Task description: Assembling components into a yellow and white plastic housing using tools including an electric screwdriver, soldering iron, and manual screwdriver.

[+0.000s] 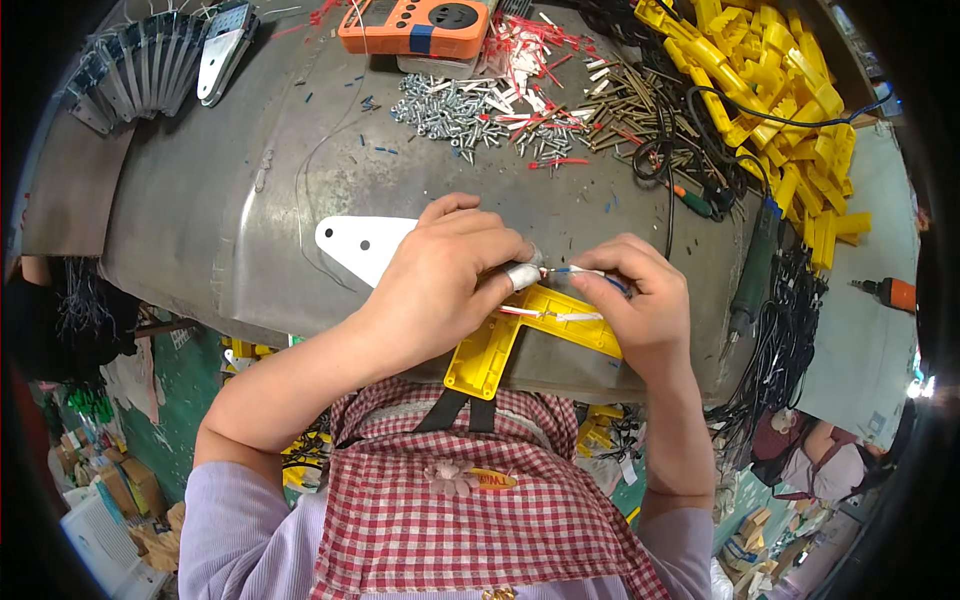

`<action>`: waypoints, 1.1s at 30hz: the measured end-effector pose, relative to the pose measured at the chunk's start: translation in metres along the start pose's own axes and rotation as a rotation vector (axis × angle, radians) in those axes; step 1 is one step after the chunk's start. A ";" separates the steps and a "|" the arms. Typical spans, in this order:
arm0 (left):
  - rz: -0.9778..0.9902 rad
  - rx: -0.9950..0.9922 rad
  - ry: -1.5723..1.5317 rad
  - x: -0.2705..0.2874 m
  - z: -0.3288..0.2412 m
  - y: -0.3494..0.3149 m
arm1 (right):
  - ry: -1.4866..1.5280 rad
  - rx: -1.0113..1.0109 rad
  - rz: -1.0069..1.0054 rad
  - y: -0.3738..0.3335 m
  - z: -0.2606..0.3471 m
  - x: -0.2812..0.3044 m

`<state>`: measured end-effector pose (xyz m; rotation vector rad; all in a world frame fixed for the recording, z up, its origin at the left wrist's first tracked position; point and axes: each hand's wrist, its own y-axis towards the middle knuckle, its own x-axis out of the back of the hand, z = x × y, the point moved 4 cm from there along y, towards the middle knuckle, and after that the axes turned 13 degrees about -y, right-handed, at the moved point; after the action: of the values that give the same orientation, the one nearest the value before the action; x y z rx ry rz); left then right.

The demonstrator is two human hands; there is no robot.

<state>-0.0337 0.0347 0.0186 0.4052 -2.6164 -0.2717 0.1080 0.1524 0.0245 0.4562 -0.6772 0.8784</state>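
Observation:
My left hand [450, 262], white tape around its thumb, is closed in a pinch on the bare end of a thin wire. Facing it, my right hand [640, 298] pinches a blue wire [616, 284]; a short thin length spans the gap between my fingertips. Just below my hands lies a yellow plastic housing [478, 362], open side up, angled like a T. White sleeved wires [575, 317] run inside its upper arm. A white tapered plate [362, 246] with dark holes lies partly under my left hand.
At the back sit an orange meter [418, 28], a pile of screws [445, 108], red and white sleeves [520, 60] and brass-coloured pins [640, 100]. Yellow housings [790, 70] heap at the right, near black cables [780, 330] and a soldering iron [750, 280]. Grey metal-and-white parts [222, 50] stand back left.

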 end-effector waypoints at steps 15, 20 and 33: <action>-0.082 -0.103 -0.047 -0.004 0.004 -0.001 | -0.042 -0.018 0.047 -0.002 0.003 -0.014; 0.034 -0.038 0.012 0.001 0.009 0.007 | 0.105 -0.164 0.139 -0.002 0.010 0.002; -0.112 -0.234 0.023 0.001 -0.011 -0.015 | 0.275 -0.042 0.267 -0.002 -0.011 0.004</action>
<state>-0.0254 0.0195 0.0247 0.4699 -2.5052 -0.6001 0.1150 0.1606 0.0200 0.2030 -0.5074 1.1531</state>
